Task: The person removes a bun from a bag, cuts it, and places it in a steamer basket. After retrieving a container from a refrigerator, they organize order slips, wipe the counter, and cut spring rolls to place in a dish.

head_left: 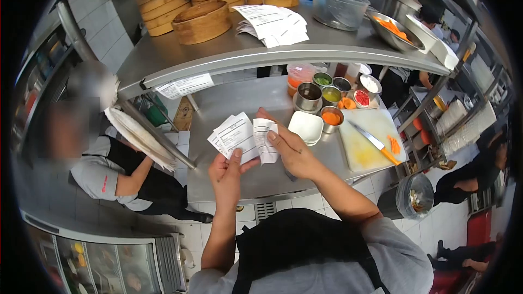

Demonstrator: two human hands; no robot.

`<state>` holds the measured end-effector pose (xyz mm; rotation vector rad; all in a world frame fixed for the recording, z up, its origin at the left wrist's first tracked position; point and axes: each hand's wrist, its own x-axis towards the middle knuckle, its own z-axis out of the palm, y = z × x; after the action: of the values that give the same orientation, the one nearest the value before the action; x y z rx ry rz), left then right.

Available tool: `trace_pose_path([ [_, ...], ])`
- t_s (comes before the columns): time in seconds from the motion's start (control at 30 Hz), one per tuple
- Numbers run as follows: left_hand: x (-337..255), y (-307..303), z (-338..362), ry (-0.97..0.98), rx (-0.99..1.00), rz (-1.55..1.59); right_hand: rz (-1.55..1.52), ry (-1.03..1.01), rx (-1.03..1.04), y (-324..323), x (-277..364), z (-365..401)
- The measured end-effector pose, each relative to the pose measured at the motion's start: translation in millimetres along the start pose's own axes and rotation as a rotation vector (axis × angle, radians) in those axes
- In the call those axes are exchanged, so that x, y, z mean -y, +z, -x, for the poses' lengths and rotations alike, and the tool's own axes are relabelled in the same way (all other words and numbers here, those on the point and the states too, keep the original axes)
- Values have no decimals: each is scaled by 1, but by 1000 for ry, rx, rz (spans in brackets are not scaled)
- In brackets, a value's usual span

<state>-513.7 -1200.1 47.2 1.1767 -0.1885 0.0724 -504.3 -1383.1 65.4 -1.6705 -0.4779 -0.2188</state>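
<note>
My left hand (225, 173) grips a small fan of printed paper order slips (234, 135), thumb on top. Beside it, my right hand (291, 149) pinches another order slip (264, 139), which is creased and touches or overlaps the edge of the fan. Both hands are above the steel counter (218, 103). Just right of the slips stands a white square dish (305, 128). Farther right, a knife (373, 141) with an orange handle lies on a white cutting board (354, 155), near some cut carrot strips (394, 144).
Metal cups of sauces and garnishes (331, 95) crowd the counter's back right. Overhead, a steel shelf (190, 57) holds bamboo steamers (201, 22), a paper stack (272, 24) and bowls. A co-worker (117, 169) stands at left. A lined bin (414, 196) is at right.
</note>
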Motion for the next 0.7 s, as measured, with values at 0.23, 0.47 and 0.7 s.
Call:
trace_pose_path([
  [0.23, 10, 9, 11, -58, 35, -71, 375, -103, 21, 7, -3, 4],
  [0.47, 30, -4, 5, -88, -15, -113, 32, 172, -129, 14, -23, 5],
  [0.7, 30, -10, 6, -155, 63, -51, -263, 296, 12, 1, -47, 8],
])
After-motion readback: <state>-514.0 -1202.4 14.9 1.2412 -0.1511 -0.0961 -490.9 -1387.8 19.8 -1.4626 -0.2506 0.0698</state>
